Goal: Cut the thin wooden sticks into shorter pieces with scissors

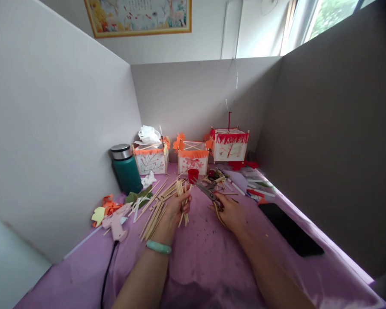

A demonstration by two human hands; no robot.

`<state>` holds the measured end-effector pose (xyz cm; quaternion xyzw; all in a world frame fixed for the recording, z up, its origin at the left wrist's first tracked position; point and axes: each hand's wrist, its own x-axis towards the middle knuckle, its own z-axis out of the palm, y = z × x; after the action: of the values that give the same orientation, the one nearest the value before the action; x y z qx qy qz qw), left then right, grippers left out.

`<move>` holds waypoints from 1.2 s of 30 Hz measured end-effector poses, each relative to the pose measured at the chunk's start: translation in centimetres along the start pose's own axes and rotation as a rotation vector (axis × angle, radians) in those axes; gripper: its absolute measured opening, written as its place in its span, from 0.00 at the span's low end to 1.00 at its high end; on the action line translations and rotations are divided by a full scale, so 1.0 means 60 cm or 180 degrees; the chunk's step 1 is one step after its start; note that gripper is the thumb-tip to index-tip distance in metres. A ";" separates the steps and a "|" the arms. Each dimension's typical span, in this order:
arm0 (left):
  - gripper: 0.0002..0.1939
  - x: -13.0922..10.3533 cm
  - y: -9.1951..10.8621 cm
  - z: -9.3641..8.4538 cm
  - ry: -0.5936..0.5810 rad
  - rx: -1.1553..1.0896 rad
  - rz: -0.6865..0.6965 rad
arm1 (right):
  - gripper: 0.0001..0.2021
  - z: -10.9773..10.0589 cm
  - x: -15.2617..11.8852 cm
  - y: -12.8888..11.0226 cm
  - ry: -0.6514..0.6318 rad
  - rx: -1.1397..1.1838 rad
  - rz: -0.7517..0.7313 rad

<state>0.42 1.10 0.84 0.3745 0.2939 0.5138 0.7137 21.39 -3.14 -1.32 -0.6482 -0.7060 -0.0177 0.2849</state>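
1. Purple cloth (212,266) covers the table, which is walled on three sides by plain grey partition boards (51,141); a framed picture (138,17) hangs on the wall beyond and a window shows at upper right.

2. Nearest the camera, both bare forearms reach forward and slightly inward over the cloth. A pale green bangle (158,246) sits on the left wrist.

3. The left hand (176,208) has its fingers curled together around a small bundle of thin wooden sticks (182,198), held near mid-length and roughly upright, tips fanned a little at the top.

4. Those sticks look light, stiff and brittle: likely to snap if bent, and apt to slide past one another, so a firm pinch around the bundle's middle suits them best.

5. The right hand (230,213) lies palm down with its fingers closed on the handles of scissors (207,192); the blades point up and left toward the bundle, slightly parted as far as I can tell.

6. Left of the hands lie more loose sticks (154,206), a pink glue gun (117,223) with a black cord, and orange paper scraps (107,206). A black phone (289,229) lies to the right.

7. Further back stand a red cup (193,175), a green flask (126,169) and three paper lanterns (193,156) against the rear board.
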 end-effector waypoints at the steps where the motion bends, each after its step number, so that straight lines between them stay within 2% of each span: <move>1: 0.29 0.000 0.000 0.000 0.0018 0.0018 0.0016 | 0.24 0.002 0.000 0.002 -0.0020 -0.0045 -0.0052; 7: 0.29 0.002 0.000 -0.004 0.0047 0.0090 0.0052 | 0.20 0.011 -0.004 -0.002 -0.0004 -0.0212 -0.0286; 15: 0.27 0.001 -0.002 -0.009 -0.0035 0.0172 0.0076 | 0.17 0.001 -0.008 -0.013 -0.0068 -0.0239 -0.0251; 23: 0.25 0.001 0.000 -0.009 -0.0163 0.0038 -0.0014 | 0.19 0.013 -0.006 -0.008 0.0044 -0.0345 -0.0316; 27: 0.21 0.005 -0.003 -0.015 -0.0134 0.0031 -0.0104 | 0.16 0.009 -0.005 -0.009 0.0005 -0.0219 -0.0307; 32: 0.16 0.010 -0.005 -0.019 0.0003 0.0135 -0.0110 | 0.11 -0.008 -0.006 -0.015 -0.0232 -0.0064 -0.0279; 36: 0.24 0.007 -0.005 -0.012 -0.0156 0.0039 -0.0115 | 0.11 -0.009 -0.010 -0.024 -0.0389 -0.0236 -0.0300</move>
<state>0.14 1.59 0.18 0.3859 0.2862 0.4897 0.7275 20.28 -4.11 -0.63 -0.6242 -0.7506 -0.0176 0.2159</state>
